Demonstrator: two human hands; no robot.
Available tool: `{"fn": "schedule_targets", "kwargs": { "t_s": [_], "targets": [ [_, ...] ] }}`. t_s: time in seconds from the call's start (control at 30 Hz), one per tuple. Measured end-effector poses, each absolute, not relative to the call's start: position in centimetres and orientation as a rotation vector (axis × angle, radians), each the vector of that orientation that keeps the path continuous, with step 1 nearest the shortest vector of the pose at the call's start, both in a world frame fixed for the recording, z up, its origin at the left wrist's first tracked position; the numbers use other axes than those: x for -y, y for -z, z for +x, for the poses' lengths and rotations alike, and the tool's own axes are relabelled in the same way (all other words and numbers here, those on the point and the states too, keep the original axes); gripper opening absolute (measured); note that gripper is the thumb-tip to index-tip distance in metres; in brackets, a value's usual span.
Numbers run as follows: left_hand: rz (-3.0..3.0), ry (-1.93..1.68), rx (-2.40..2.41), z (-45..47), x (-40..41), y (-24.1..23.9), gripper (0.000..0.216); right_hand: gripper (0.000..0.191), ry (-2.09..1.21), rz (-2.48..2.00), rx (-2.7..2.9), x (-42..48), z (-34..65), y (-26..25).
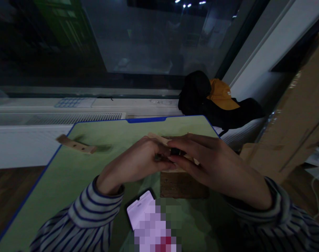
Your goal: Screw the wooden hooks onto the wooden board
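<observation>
Both my hands meet above a dark brown wooden board (184, 185) on the green tabletop. The fingers of my left hand (140, 157) are closed round a pale wooden piece (159, 138), whose end shows behind the knuckles. My right hand (205, 155) comes in from the right with its thumb and fingers bent inward, pinching a small black object (175, 151) at the piece. My fingers cover most of both, so the black object's kind is unclear. A curved wooden strip (77, 144) with two dark holes lies at the table's left edge.
A lit phone (141, 206), partly pixelated, lies in front of me on the blue-edged green table (117, 133). Beyond stand a radiator (78, 118) and a window. An orange cap (222, 94) and black items rest at the back right, with a large cardboard box (293, 115) beside them.
</observation>
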State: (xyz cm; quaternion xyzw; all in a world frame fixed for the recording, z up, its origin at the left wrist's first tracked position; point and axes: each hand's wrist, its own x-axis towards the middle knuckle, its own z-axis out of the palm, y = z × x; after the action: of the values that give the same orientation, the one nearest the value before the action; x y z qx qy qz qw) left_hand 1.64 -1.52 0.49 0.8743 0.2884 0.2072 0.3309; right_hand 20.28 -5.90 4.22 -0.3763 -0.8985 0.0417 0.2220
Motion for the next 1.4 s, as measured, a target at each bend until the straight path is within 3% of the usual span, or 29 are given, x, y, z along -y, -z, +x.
{"fn": "schedule_targets", "kwargs": {
  "t_s": [0.13, 0.47, 0.63, 0.87, 1.1, 1.4],
  "targets": [
    [2.273, -0.507, -0.731, 1.49, 1.48, -0.41, 0.013, 0.036, -0.183, -1.002, 2.490, 6.00, 20.36, -4.22],
    [2.273, -0.401, -0.728, 1.34, 1.53, -0.33, 0.012, 0.024, -0.150, -1.044, 2.494, 5.81, 20.22, -4.11],
    [2.295, -0.511, -0.711, 1.51, 1.56, -0.53, 0.008, 0.024, -0.152, -1.043, 2.480, 5.81, 20.27, -4.17],
    [2.284, -0.525, -0.741, 1.60, 1.44, -0.23, 0.019, 0.036, -0.203, -0.984, 2.489, 6.03, 20.43, -4.22],
    [2.276, -0.449, -0.702, 1.56, 1.60, -0.31, 0.013, 0.023, -0.150, -1.017, 2.489, 5.90, 20.47, -4.23],
    [2.244, -0.442, -0.686, 1.65, 1.75, -0.56, 0.013, 0.021, -0.123, -1.066, 2.479, 5.86, 20.31, -4.24]
  ]
}}
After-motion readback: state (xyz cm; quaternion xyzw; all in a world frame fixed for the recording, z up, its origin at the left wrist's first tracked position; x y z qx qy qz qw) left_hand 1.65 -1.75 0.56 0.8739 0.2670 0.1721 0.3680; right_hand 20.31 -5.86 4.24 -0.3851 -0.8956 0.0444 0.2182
